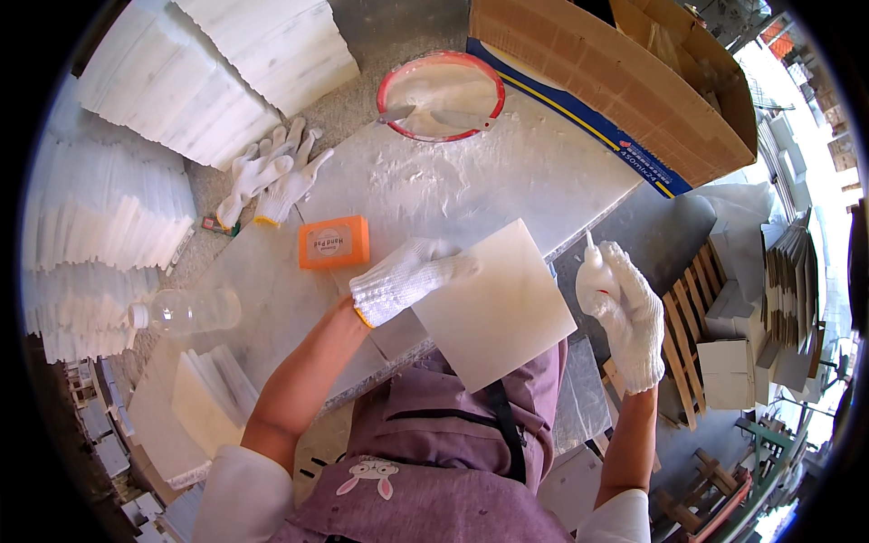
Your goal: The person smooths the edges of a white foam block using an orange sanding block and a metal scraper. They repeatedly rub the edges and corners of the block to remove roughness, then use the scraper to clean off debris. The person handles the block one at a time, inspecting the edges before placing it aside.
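In a white knit glove, my left hand (412,279) grips a square pale stone tile (496,317) by its left edge. The tile is tilted over the table's front edge, in front of my purple apron. My right hand (632,321), also gloved in white, is wrapped round a white squeeze bottle (593,274) whose thin nozzle points up. That bottle is to the right of the tile and apart from it. An orange box (334,242) lies on the stone-topped table (398,195) just beyond my left hand.
A red-rimmed bowl (497,109) of white paste, with a scraper (462,119) across it, sits at the far side. Spare gloves (272,176), a clear bottle (204,309) and stacked tiles (109,199) are on the left. A large cardboard box (606,81) stands far right, above a wooden pallet (683,335).
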Tool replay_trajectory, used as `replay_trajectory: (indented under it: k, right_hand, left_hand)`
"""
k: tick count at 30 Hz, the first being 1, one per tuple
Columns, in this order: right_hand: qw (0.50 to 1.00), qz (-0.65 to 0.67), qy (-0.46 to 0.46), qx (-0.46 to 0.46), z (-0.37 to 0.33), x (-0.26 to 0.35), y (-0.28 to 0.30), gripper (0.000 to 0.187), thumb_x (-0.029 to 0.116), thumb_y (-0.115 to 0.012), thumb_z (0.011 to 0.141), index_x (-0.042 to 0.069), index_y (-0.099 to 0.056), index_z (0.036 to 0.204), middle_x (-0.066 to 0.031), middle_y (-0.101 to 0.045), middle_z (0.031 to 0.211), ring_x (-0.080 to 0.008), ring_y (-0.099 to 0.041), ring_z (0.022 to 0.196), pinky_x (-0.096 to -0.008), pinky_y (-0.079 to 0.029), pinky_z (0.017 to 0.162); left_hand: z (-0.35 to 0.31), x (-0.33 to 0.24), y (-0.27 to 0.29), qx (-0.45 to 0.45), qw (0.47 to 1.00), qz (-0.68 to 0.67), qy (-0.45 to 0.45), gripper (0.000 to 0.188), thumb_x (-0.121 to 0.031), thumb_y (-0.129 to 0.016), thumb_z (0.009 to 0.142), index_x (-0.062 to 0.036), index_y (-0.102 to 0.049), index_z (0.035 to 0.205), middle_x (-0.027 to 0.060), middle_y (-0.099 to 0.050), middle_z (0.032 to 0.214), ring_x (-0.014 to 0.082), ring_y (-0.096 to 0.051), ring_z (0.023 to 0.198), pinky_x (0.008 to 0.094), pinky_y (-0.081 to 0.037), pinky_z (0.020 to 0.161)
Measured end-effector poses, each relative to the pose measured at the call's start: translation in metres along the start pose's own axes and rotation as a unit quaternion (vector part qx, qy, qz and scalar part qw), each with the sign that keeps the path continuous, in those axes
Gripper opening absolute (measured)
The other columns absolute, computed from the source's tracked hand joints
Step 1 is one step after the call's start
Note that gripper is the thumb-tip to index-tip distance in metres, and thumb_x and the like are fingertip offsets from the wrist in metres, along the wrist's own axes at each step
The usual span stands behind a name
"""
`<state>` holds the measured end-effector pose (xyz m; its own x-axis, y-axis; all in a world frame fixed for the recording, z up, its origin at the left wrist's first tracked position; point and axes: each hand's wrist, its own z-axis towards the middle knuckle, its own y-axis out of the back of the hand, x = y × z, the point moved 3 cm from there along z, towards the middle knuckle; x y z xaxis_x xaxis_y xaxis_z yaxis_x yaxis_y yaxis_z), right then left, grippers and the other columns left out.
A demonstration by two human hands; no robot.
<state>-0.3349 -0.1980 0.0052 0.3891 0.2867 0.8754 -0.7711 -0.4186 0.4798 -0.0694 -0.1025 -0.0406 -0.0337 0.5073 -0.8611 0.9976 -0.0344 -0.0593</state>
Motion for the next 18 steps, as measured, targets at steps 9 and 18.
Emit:
replay_trajectory:
  k: [9,18]
  right_hand:
    - [0.990,0.091,-0.058,0.088,0.021,-0.004,-0.013,0.054,0.033,-0.072,0.085,0.000,-0.061,0.126,-0.0130,-0.068,0.108,-0.0167,-0.063,0.098,-0.0306,-0.050,0.085]
    - [0.993,0.008,-0.063,0.102,0.036,0.005,-0.017,0.043,0.019,-0.068,0.083,0.000,-0.064,0.121,-0.0148,-0.070,0.105,-0.0160,-0.066,0.091,-0.0297,-0.052,0.081]
  left_hand:
    - [0.001,-0.002,0.000,0.020,1.000,-0.014,-0.011,0.039,-0.034,-0.063,0.094,0.0004,-0.068,0.111,-0.0011,-0.066,0.094,0.0060,-0.057,0.086,0.0235,-0.047,0.076]
    - [-0.002,-0.006,-0.001,0.018,0.999,-0.015,-0.025,0.040,-0.035,-0.064,0.094,0.0008,-0.068,0.112,-0.0008,-0.067,0.096,0.0062,-0.058,0.089,0.0238,-0.048,0.078]
